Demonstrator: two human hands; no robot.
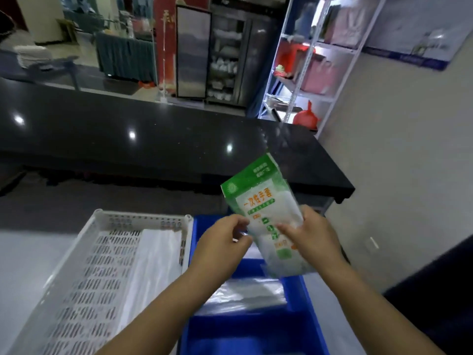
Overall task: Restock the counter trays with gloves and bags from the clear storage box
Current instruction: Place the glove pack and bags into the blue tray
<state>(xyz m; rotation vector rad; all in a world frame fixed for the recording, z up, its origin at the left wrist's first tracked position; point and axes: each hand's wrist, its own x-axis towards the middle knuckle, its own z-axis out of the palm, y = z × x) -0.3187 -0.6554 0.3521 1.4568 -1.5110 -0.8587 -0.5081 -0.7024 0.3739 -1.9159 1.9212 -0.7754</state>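
I hold a pack of disposable gloves [261, 198], green-topped with orange print, tilted above the blue tray [245, 331]. My right hand [311, 238] grips the pack's right side. My left hand [222, 243] pinches its lower left edge. Clear plastic bags [245, 295] lie flat in the blue tray. To the left stands a white perforated tray [84, 280] with a strip of clear bags [156, 265] along its right side. The clear storage box is not in view.
A black glossy counter [153, 142] runs across behind the trays. A white metal shelf [309, 73] with red and pink items stands at the back right. The wall [399, 175] is close on the right.
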